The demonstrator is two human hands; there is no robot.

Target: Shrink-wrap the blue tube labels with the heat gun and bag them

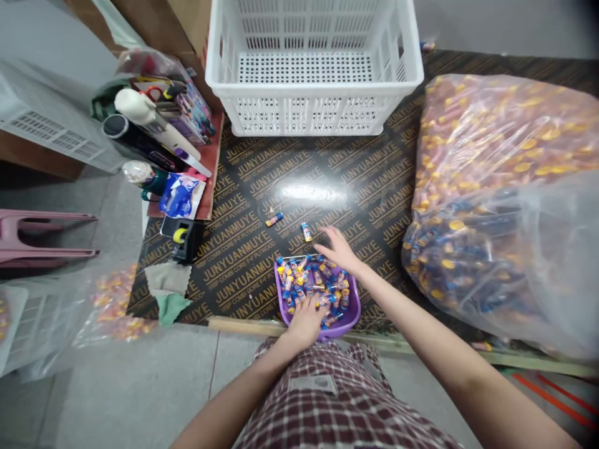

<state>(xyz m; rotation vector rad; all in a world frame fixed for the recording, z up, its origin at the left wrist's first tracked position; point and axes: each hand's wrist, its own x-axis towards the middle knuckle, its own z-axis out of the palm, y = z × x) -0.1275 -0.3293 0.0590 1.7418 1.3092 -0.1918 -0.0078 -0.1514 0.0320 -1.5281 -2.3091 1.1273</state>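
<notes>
A purple plastic basin [353, 315] at the table's front edge is filled with small capped tubes [299, 274] with blue and yellow ends. My left hand [306, 321] reaches over the basin's near side, its partly hidden fingers apart among the tubes. Above the basin's far right corner is my right hand [339, 249], fingers stretched and spread, with nothing seen in them. Just left of its fingertips, one loose tube [306, 231] lies on the dark printed board [243, 249]. Another tube [274, 219] lies farther left.
A white perforated crate [304, 112] stands at the back. On the right sits a large clear bag [505, 137] full of similar tubes. A tape dispenser [188, 240], a cloth [167, 277] and a holder of tools line the left side. A pink stool [42, 234] is on the floor.
</notes>
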